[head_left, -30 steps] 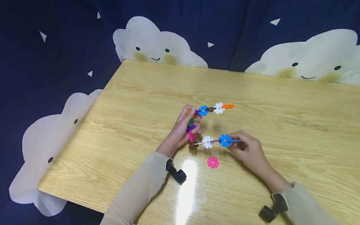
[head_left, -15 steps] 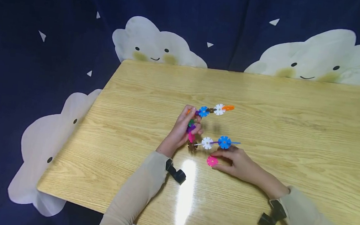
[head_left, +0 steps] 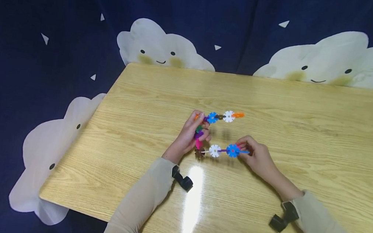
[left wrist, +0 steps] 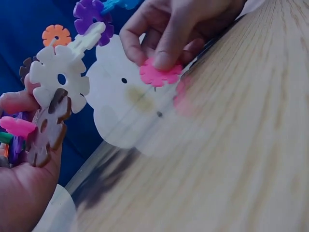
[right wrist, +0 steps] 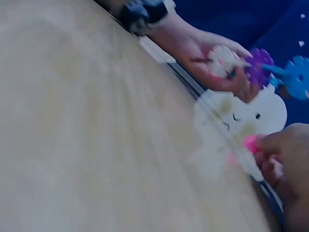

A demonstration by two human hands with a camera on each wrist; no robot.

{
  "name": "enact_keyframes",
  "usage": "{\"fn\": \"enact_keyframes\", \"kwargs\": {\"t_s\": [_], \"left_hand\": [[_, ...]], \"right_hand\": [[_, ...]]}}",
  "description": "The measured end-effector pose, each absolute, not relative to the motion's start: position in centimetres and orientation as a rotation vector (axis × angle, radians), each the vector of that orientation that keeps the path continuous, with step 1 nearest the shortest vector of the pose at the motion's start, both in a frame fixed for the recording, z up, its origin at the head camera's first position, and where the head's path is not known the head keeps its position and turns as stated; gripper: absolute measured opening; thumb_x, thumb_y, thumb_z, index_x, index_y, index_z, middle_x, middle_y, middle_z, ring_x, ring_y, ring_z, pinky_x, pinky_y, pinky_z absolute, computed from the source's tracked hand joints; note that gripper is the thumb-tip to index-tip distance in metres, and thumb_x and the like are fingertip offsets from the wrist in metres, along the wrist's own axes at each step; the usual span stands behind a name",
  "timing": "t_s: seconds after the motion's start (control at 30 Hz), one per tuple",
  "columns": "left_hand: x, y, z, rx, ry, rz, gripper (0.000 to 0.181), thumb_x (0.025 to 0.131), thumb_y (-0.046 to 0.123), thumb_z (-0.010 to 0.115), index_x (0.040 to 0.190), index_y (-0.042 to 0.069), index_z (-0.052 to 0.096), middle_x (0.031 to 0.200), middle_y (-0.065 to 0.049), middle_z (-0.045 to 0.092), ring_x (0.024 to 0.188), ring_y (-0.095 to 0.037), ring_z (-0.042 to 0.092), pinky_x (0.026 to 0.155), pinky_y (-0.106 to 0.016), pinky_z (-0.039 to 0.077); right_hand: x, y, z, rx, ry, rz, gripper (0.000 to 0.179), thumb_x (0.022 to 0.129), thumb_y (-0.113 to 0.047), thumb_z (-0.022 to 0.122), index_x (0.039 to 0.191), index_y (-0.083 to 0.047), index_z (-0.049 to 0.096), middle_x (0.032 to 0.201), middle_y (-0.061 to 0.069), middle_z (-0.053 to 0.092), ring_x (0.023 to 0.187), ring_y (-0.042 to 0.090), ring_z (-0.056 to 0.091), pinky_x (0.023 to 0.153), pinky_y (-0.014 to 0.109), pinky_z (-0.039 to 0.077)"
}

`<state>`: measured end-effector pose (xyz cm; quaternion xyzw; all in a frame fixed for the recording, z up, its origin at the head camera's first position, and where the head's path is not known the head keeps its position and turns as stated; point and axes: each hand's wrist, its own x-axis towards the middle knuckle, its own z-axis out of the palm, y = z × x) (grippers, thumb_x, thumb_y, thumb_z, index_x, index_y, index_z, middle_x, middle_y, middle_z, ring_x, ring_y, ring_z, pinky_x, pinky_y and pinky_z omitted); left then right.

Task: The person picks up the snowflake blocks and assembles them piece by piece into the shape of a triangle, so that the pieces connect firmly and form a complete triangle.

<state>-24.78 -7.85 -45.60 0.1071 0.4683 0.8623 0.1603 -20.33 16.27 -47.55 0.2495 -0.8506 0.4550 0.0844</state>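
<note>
My left hand [head_left: 186, 138] grips a bent chain of slotted plastic snowflake discs, its fingers hiding part of it. The far arm of the chain runs right through a blue disc [head_left: 212, 117] to a white disc [head_left: 229, 116] and an orange disc [head_left: 238, 114]. From a brown disc [head_left: 199, 153], the near arm passes a white disc [head_left: 215, 151] to a blue disc [head_left: 233, 150] and an edge-on blue one. Behind that end is my right hand [head_left: 260, 158]. In the left wrist view it pinches a loose pink snowflake disc [left wrist: 161, 77] between thumb and fingers.
The wooden table [head_left: 162, 88] lies under both hands, with a bright light reflection [head_left: 193, 202] on its near part. A dark blue curtain [head_left: 238, 17] with white clouds [head_left: 166, 48] borders its far and left sides. Black camera mounts [head_left: 182, 179] sit on both wrists.
My right hand let go of the near arm's end, took the pink disc off the table and has carried it up beside the blue end discs. My left hand has barely moved.
</note>
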Motion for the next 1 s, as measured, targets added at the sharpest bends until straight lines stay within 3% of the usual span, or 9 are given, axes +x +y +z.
{"fn": "enact_keyframes", "kwargs": {"t_s": [0.1,0.23,0.4,0.7,1.0], "left_hand": [[-24.7,-7.8,-45.6,0.314,1.374,2.430,0.013,0.107,0.026,0.035,0.097,0.020,0.041,0.078,0.003,0.051,0.045,-0.004,0.043,0.053,-0.018,0.052],[-24.6,-7.7,-45.7,0.331,1.435,2.373,0.011,0.107,0.027,0.036,0.099,0.021,0.041,0.078,0.004,0.051,0.046,-0.004,0.045,0.054,-0.019,0.054],[-24.6,-7.6,-45.8,0.354,1.465,2.332,0.013,0.107,0.026,0.033,0.098,0.021,0.041,0.079,0.003,0.050,0.045,-0.005,0.045,0.056,-0.021,0.055],[-24.5,-7.5,-45.6,0.328,1.527,2.288,0.011,0.107,0.023,0.035,0.098,0.020,0.041,0.081,-0.001,0.048,0.044,-0.005,0.045,0.056,-0.021,0.055],[-24.6,-7.5,-45.5,0.301,1.563,2.260,0.010,0.106,0.022,0.037,0.098,0.021,0.041,0.082,-0.004,0.047,0.044,-0.006,0.048,0.055,-0.021,0.056]], "right_hand": [[-21.1,17.0,-47.3,0.573,-2.452,1.595,0.020,0.084,0.006,0.071,0.103,0.004,0.068,0.082,0.009,0.071,0.066,-0.002,0.062,0.057,0.013,0.054],[-21.6,17.6,-46.7,0.378,-2.241,1.926,0.020,0.088,0.002,0.068,0.105,0.012,0.066,0.078,-0.002,0.073,0.059,0.006,0.065,0.052,0.018,0.056],[-21.9,17.6,-46.2,0.266,-1.905,2.137,0.015,0.085,0.005,0.070,0.099,0.010,0.068,0.079,-0.004,0.075,0.056,0.007,0.066,0.050,0.017,0.055],[-22.3,17.1,-45.6,0.300,-1.511,2.235,0.013,0.082,0.018,0.066,0.094,0.014,0.067,0.083,0.008,0.076,0.054,0.014,0.066,0.047,0.019,0.054],[-22.2,16.6,-45.2,0.323,-1.468,2.270,0.012,0.083,0.016,0.066,0.095,0.015,0.066,0.083,0.009,0.076,0.054,0.014,0.066,0.048,0.018,0.054]]}}
